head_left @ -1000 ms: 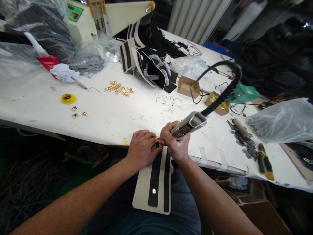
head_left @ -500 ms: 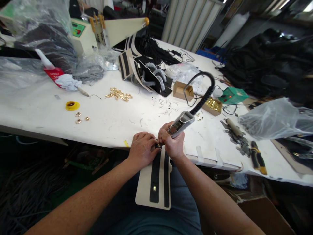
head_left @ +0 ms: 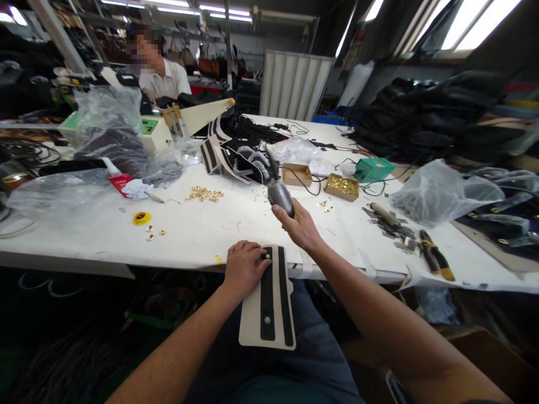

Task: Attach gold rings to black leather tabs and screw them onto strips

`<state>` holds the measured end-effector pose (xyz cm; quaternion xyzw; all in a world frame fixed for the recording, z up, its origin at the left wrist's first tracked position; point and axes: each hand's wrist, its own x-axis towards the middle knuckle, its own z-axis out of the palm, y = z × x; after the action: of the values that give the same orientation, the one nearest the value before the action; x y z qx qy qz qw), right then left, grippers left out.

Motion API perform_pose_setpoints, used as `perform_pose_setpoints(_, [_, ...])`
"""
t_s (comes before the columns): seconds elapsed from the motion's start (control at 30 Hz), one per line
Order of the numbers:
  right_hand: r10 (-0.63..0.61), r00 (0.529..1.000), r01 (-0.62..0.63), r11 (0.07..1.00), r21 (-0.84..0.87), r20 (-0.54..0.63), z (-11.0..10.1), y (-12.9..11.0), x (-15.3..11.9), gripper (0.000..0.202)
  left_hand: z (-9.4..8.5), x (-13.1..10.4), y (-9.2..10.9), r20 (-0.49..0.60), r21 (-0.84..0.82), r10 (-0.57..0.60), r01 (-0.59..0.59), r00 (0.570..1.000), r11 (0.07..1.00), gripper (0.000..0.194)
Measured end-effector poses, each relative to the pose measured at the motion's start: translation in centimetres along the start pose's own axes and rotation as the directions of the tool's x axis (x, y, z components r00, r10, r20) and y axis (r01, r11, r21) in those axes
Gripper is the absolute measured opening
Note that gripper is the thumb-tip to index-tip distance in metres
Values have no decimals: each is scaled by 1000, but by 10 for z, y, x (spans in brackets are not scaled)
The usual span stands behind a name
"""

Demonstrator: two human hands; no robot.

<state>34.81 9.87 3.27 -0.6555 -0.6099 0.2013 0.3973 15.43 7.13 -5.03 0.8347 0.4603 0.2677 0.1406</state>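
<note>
A beige panel [head_left: 248, 328] with two black strips rests over my lap and the table's front edge. One black strip [head_left: 266, 292] bears a gold stud near each end. My left hand [head_left: 244, 269] holds the panel's upper left side, thumb and fingertips beside the upper stud. Raised over the table to the right, my right hand [head_left: 302, 227] is wrapped round a grey hand tool [head_left: 280, 195] with a dark cable at its far end. The tool is blurred by motion and its working tip is hidden.
Gold fittings [head_left: 204, 194] and a yellow ring-shaped roll [head_left: 142, 218] lie left on the table. Farther back are similar striped pieces [head_left: 214, 160], an open cardboard box [head_left: 297, 175] and a box of gold parts [head_left: 342, 187]. Pliers [head_left: 435, 255] lie right. A co-worker [head_left: 164, 73] is behind.
My right hand has lifted the tool up and away from the upper stud, which now shows. My left hand stays on the panel. The view has tilted up, revealing the co-worker.
</note>
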Motion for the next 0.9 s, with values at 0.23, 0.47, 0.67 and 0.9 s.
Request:
perform_pose_setpoints(0.23, [109,989,-22,777,-629,101,-40,71,3,40,-3,-1,10,-1,100,55,-55,998,993,19])
perform_pose_setpoints(0.47, [269,960,-256,955,-153,76,-18,67,-113,36,0,-3,11,13,154,63,-64,998,986,25])
perform_pose_setpoints(0.67, [124,988,-150,911,385,93,28,31,-173,28,-6,-18,17,6,-66,-32,32,999,997,33])
perform_pose_setpoints(0.9, [-226,948,234,972,-12,224,26,-29,-176,23,-36,-56,46,198,-774,-443,417,874,476,57])
